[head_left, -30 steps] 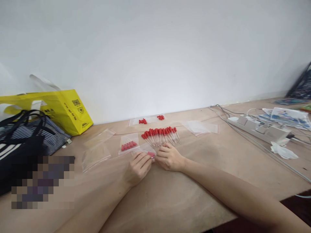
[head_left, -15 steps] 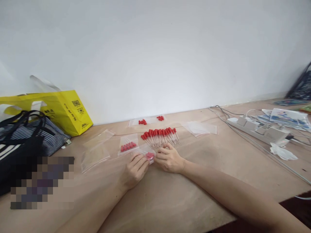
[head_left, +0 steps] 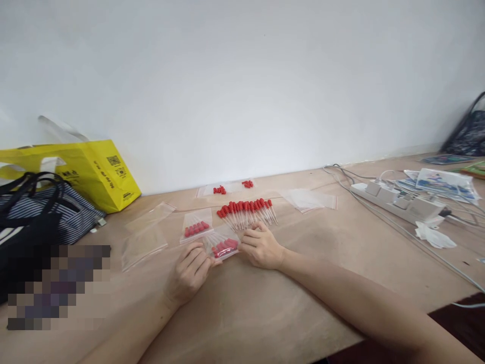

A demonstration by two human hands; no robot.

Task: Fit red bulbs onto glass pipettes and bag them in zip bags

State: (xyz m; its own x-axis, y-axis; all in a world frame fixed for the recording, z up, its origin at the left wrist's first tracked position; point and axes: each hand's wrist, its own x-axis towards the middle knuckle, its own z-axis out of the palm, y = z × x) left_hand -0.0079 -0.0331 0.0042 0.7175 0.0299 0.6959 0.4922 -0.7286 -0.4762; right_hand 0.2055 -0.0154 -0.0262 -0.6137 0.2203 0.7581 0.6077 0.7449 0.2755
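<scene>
A clear zip bag [head_left: 223, 236] holds several droppers with red bulbs, their bulbs near the zip edge that faces me. My left hand [head_left: 189, 273] is closed at the bag's lower left corner, fingers curled. At the right corner, my right hand [head_left: 261, 246] pinches the edge of the same bag. Just beyond my hands lies a row of loose red-bulbed droppers [head_left: 248, 212], thin clear stems pointing toward me. Another zip bag of droppers [head_left: 197, 226] lies flat to the left, close to the one in my hands.
Flat clear bags [head_left: 146, 237] lie on the left, and a stack of white-looking bags [head_left: 306, 199] on the right. Bags with red bulbs [head_left: 220, 190] rest by the wall. A yellow bag [head_left: 109, 177] and striped bag [head_left: 76, 207] stand left; a power strip [head_left: 394, 202] sits right.
My left hand has slid left and toward me along the bag's zip edge, uncovering more red bulbs. My right hand stays at the right corner. The view has shifted slightly.
</scene>
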